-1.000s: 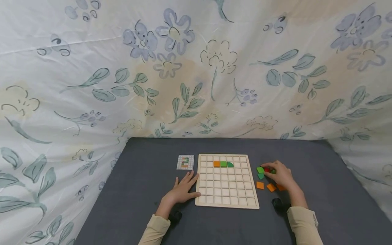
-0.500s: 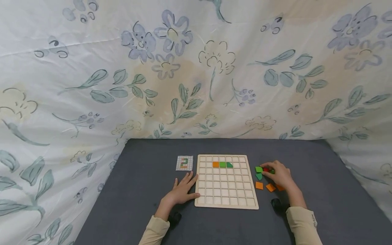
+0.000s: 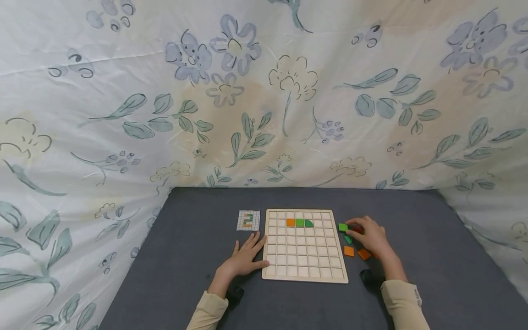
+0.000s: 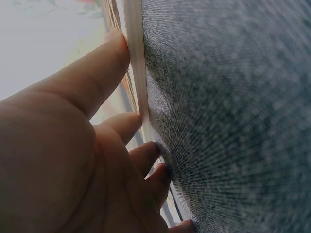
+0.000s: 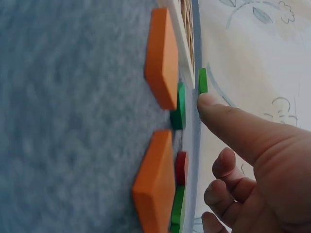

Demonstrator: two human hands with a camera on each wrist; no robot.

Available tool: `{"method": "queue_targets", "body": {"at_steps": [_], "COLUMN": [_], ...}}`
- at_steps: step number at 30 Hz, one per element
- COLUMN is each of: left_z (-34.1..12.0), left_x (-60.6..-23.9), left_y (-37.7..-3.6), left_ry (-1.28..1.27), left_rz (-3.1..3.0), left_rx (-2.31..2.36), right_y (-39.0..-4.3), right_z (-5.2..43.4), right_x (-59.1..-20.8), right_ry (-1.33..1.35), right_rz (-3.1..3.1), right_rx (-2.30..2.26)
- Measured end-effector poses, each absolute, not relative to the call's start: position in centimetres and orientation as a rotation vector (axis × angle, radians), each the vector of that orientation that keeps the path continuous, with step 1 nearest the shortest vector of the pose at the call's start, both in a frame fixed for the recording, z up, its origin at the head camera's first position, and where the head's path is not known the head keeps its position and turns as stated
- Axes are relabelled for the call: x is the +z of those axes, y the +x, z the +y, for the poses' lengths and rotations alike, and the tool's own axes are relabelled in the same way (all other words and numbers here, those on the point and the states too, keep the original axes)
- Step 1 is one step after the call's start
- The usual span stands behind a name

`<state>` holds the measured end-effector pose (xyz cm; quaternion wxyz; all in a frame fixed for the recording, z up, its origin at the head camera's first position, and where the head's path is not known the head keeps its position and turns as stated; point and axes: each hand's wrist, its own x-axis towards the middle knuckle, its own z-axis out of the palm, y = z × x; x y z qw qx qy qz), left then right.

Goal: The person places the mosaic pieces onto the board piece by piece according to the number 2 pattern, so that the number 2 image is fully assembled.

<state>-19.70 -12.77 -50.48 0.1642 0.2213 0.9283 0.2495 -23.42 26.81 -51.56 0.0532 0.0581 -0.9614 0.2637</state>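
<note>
- The left hand lies flat with straight fingers against the wooden board, likely to keep it from sliding on the soft grey desk.
- Right of the middle, the right hand pushes a flat green tile with one straight finger.
- Smooth orange tiles lie near.
</note>
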Motion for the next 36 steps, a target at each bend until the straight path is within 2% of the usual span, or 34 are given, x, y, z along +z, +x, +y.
{"method": "queue_targets", "body": {"at_steps": [36], "left_z": [-12.6], "left_x": [-50.5], "left_y": [-19.8], "left_ry": [0.626], "left_rz": [2.654], "left_rx": [0.705], "right_y": [-24.2], "right_z": [22.4], "right_x": [-51.3], "right_ry": [0.422], "right_rz": [-2.91], "right_rx": [0.986]}}
